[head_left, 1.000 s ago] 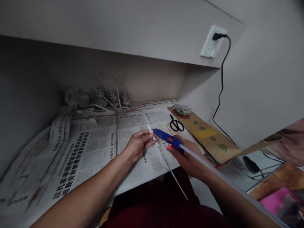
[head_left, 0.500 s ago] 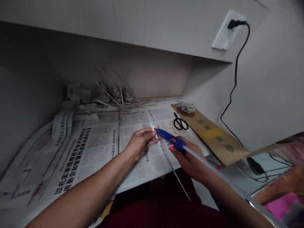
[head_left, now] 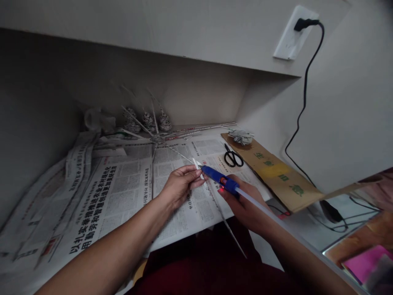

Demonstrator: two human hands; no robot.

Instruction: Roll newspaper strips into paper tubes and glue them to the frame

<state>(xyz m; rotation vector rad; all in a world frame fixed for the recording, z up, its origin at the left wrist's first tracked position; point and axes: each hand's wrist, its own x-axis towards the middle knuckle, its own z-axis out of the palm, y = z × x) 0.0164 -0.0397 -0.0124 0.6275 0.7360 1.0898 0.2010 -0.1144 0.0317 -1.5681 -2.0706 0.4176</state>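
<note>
My left hand (head_left: 179, 183) is closed in a pinch on a thin rolled paper stick (head_left: 229, 227), whose tail slants down past the table edge toward my lap. Its white end sticks up above my fingertips. My right hand (head_left: 247, 201) is wrapped around a blue glue gun (head_left: 215, 175) with a small red light showing. The nozzle sits at the white paper by my left fingertips; whether it touches cannot be made out. A long pale glue stick (head_left: 258, 205) trails from the gun's back. Beyond my hands lies a spoked paper-stick piece (head_left: 158, 139).
Newspaper (head_left: 132, 192) covers the table. Black scissors (head_left: 233, 159) lie beside a cardboard sheet (head_left: 274, 174) with a crumpled paper flower (head_left: 241, 137) on it. Several woven paper cones (head_left: 165, 121) stand at the back under an overhanging ledge. A black cord (head_left: 303, 98) hangs from a wall socket (head_left: 291, 39).
Hands, glue gun and paper stick keep nearly the same position. The view has shifted very slightly.
</note>
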